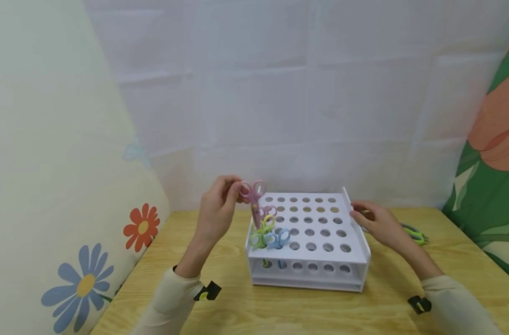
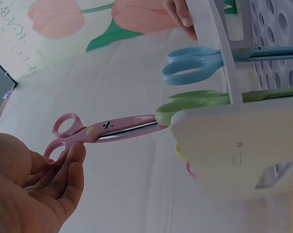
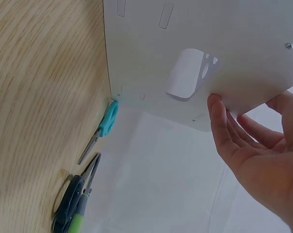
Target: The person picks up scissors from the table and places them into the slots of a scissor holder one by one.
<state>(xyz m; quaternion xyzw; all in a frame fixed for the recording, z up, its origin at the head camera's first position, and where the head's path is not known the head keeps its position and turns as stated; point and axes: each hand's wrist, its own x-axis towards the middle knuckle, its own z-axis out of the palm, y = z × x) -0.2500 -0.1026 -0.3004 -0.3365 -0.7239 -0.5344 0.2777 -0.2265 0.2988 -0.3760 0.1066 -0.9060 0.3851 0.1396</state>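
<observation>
My left hand [image 1: 217,209] pinches pink scissors [image 1: 255,204] by one handle loop, blades pointing down above the left side of a white rack [image 1: 321,257] with rows of round holes. In the left wrist view these scissors [image 2: 122,127] look closed. Green scissors [image 1: 257,241] and blue scissors [image 1: 278,238] stand handles-up in the front row. Behind them are yellow scissors [image 1: 268,220] and a second pink pair [image 1: 273,210], partly hidden. My right hand [image 1: 380,223] grips the rack's right side panel [image 3: 141,63] at its upper edge, fingers against the outer face.
Right of the rack, teal-handled scissors [image 3: 107,120], dark-handled scissors [image 3: 67,204] and a green-handled tool [image 3: 78,219] lie on the wooden table [image 1: 220,307]. A white cloth [image 1: 313,116] hangs behind; flowered panels stand on both sides.
</observation>
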